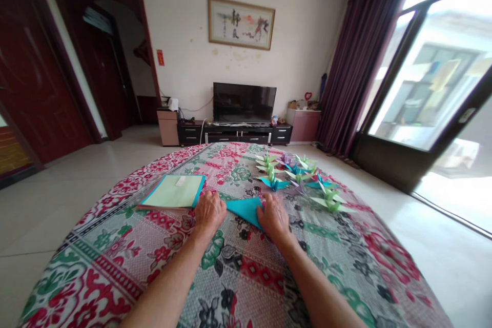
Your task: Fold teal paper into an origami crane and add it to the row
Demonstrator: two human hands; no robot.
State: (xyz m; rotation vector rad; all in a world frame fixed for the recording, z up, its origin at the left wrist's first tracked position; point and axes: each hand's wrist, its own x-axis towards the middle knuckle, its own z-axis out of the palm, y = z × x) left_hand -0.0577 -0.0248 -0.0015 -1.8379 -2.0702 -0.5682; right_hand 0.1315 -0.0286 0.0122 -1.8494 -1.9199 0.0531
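A folded piece of blue paper [245, 209] stretches between my two hands, low over the patterned tablecloth. Its narrow left corner goes into the closed fingers of my left hand [210, 211]. My right hand [274, 214] grips the wider right side, with the thumb at its edge. The fingertips of both hands are partly hidden. Just left of my left hand lies a stack of square paper [172, 191], pale green over blue, with a small white piece [180, 181] on top. Beyond my right hand stand several folded paper cranes [273, 182] in green, blue and purple.
The round table [126, 261] wears a red, green and grey floral cloth. Behind it, a television [244, 103] stands on a low black cabinet [242, 134]. A purple curtain [351, 61] hangs beside a glass door [434, 87] on the right, and dark red doors [34, 66] are at left.
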